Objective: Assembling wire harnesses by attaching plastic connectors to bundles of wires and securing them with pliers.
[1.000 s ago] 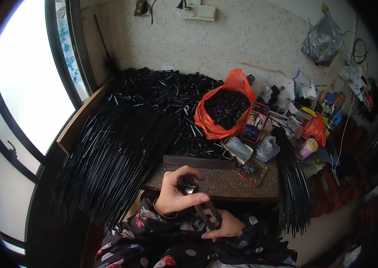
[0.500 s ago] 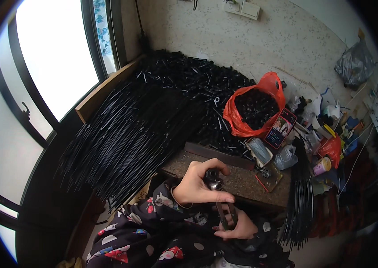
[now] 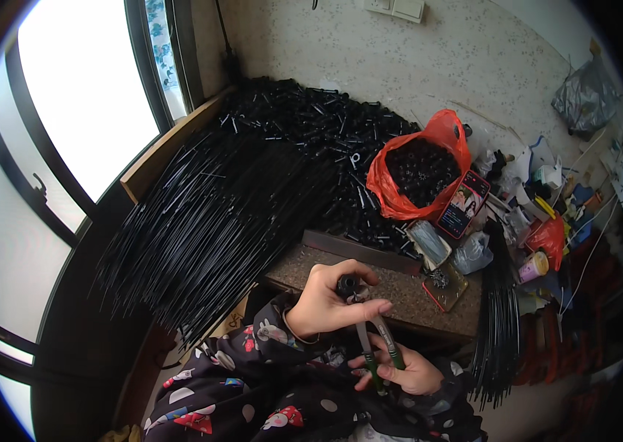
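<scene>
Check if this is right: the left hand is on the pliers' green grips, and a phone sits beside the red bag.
Wrong hand: the head view shows the right hand on the pliers' green grips. The phone is beside the red bag.

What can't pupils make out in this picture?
In the head view:
Whether the pliers touch the black fitting: hidden by the left hand.
Inside the hanging grey bag: plastic hides it.
Top of the wall switch: cut off by upper edge.
Kind of small metal pieces: too small.

We see metal pliers (image 3: 386, 335) with a dull sheen at five o'clock, a glossy, crinkled plastic bag (image 3: 445, 129) at two, shiny black rods (image 3: 201, 228) at nine, a matt wooden board (image 3: 171, 146) at ten.
</scene>
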Available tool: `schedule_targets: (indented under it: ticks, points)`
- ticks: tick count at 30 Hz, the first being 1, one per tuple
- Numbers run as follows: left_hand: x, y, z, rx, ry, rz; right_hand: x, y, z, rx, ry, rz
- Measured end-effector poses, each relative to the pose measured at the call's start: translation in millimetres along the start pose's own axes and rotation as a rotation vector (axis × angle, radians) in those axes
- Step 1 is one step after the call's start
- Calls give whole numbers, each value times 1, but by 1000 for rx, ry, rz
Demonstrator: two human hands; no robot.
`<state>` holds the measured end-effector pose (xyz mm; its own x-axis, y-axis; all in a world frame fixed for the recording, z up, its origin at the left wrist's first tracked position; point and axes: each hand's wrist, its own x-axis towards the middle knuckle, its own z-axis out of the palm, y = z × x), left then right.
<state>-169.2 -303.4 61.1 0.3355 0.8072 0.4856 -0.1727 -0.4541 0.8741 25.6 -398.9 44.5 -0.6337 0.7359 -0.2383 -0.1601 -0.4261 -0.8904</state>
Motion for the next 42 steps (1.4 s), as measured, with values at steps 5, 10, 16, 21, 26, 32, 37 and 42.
schedule_targets:
  ticks: [5,10,16,21,26,32,37,42]
  points:
    - [-3,-8,4,-13,76,-35,-1,21,-4,-10,71,33]
    - [1,-18,33,-69,63,-161,0,54,-2,123,194,1]
    - [-3,-31,34,-75,202,-118,15,41,-14,-87,414,-58]
    - [-4,-42,31,-125,75,-40,10,30,-162,-1145,1278,-360]
    - [-4,-47,33,-1,-21,-80,6,32,-218,-1389,1249,-204]
    - [3,-51,34,-24,-23,-104,15,38,-221,-1804,1071,-476]
    - [4,-53,37,-25,-25,-120,16,43,-224,-1818,1037,-458]
    - [3,-54,35,-22,-32,-126,15,42,-226,-1631,1001,-429]
